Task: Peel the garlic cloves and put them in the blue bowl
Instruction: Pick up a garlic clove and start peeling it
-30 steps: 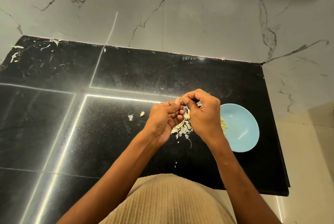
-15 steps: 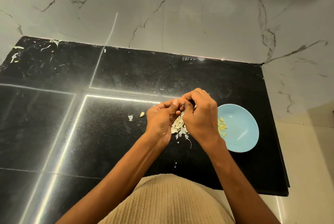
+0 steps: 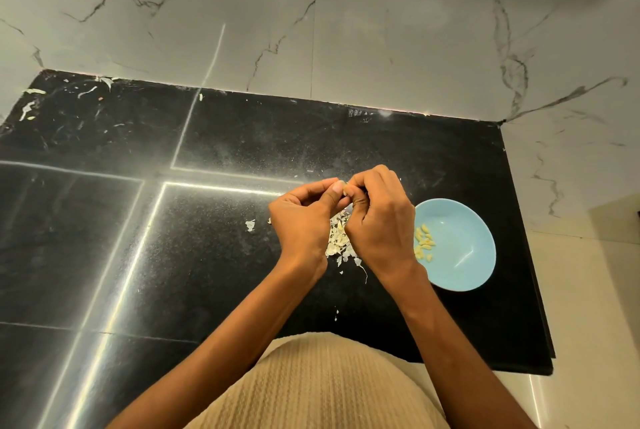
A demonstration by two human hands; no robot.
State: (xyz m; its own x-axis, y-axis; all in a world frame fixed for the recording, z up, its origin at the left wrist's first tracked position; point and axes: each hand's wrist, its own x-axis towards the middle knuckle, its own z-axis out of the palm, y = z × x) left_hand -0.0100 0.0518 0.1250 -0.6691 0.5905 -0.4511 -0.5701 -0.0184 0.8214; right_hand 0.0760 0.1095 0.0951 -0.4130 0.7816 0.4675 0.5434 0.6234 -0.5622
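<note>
My left hand [image 3: 300,220] and my right hand [image 3: 379,220] meet fingertip to fingertip above the black counter [image 3: 221,227]. Between them they pinch a small garlic clove [image 3: 344,187], mostly hidden by the fingers. Under the hands lies a heap of pale garlic skins [image 3: 341,241]. The blue bowl [image 3: 460,245] stands just right of my right hand and holds several peeled yellowish cloves [image 3: 424,245].
A scrap of skin [image 3: 250,224] lies left of my left hand, and more scraps [image 3: 31,106] sit at the counter's far left corner. A marble wall [image 3: 311,30] rises behind. The counter ends at the right beyond the bowl, and at its front edge near my body.
Both hands have shifted slightly left and nearer to me while working the clove. More of the bowl and its peeled cloves shows now.
</note>
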